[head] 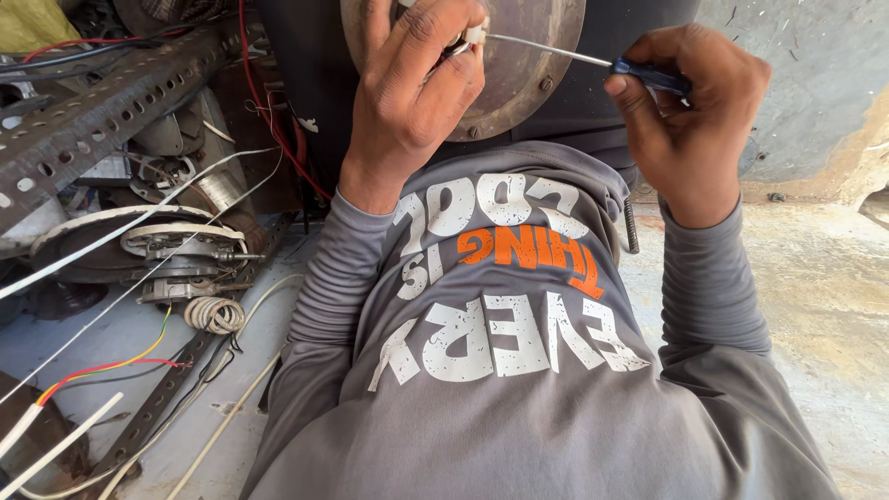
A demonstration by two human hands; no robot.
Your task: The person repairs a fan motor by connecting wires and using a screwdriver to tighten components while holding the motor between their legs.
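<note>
— What does each grip hold?
— The right hand (690,120) is closed around the blue handle of a screwdriver (593,60); its thin shaft runs left to a small white part (474,33), pinched in the left hand (407,102).
— And where is that?
— Against a rusty round metal plate (532,69) on a dark drum (its top edge is cut off by the frame).
— Room to move?
— Open concrete floor (815,278) lies to the right. Left is crowded: a perforated steel angle (111,111), a coil of white wire (213,315), and red wires (278,130) running just beside the left wrist.
</note>
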